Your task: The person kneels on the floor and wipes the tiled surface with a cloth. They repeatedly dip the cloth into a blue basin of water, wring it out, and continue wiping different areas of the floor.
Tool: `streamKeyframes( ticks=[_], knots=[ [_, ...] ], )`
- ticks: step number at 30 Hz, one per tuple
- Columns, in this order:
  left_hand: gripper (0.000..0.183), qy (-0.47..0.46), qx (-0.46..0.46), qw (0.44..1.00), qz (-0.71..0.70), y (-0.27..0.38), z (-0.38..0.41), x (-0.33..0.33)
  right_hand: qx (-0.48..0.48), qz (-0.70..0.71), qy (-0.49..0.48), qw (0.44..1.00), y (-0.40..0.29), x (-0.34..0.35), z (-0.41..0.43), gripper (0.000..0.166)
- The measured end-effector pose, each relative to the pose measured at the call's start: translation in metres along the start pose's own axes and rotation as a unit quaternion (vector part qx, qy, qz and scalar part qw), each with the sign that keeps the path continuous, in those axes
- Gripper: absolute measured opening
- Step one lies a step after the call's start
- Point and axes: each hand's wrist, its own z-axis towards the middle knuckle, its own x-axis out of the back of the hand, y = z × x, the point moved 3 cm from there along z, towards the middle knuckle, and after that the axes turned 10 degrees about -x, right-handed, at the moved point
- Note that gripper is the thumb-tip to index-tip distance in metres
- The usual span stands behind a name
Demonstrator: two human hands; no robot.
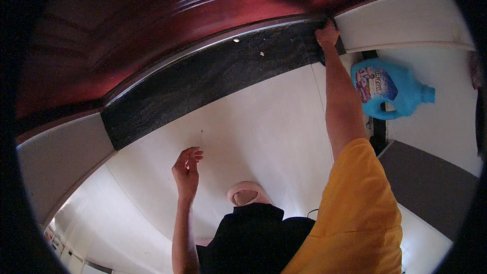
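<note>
My right hand [328,35] reaches to the far right end of a dark stone-look threshold strip [213,72], at the corner by the red door [198,15]. Its fingers are bent. Something dark lies around and under them, but whether they grip it is unclear. Over the pale floor [281,110] hangs my left hand [187,163], its fingers loosely curled and slightly apart, with nothing visible in them. Two small pale bits lie on the strip: one crumb [236,40] near the metal edge, another crumb [262,53] closer to its middle.
A blue detergent jug [392,87] with a printed label is at the right, beyond my forearm. Below it is a dark grey flat panel or mat [426,186]. White wall sections [68,156] flank the doorway. A pink slipper [247,194] is on my foot.
</note>
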Motion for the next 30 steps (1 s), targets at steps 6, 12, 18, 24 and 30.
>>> streamKeyframes(
  ticks=[6, 12, 18, 24, 30],
  knots=[
    [0.023, 0.004, -0.051, 0.998, -0.041, -0.010, 0.007, -0.017, 0.093, 0.032, 0.023, 0.995, -0.049, 0.019, -0.069, 0.065],
    [0.026, 0.029, -0.057, 0.995, -0.072, -0.008, 0.013, -0.034, 0.242, 0.174, -0.043, 0.954, -0.147, 0.049, -0.206, 0.064],
    [0.026, 0.022, -0.065, 0.991, -0.113, -0.006, 0.005, -0.038, 0.347, 0.299, -0.157, 0.875, -0.224, 0.075, -0.333, 0.065],
    [0.021, 0.064, -0.055, 0.991, -0.101, -0.015, -0.023, 0.010, 0.102, 0.539, -0.328, 0.769, -0.218, 0.112, -0.325, 0.071],
    [0.025, 0.093, 0.000, 0.991, -0.100, -0.036, -0.053, 0.038, 0.030, 0.645, -0.265, 0.716, -0.092, 0.105, -0.212, 0.063]
  ],
)
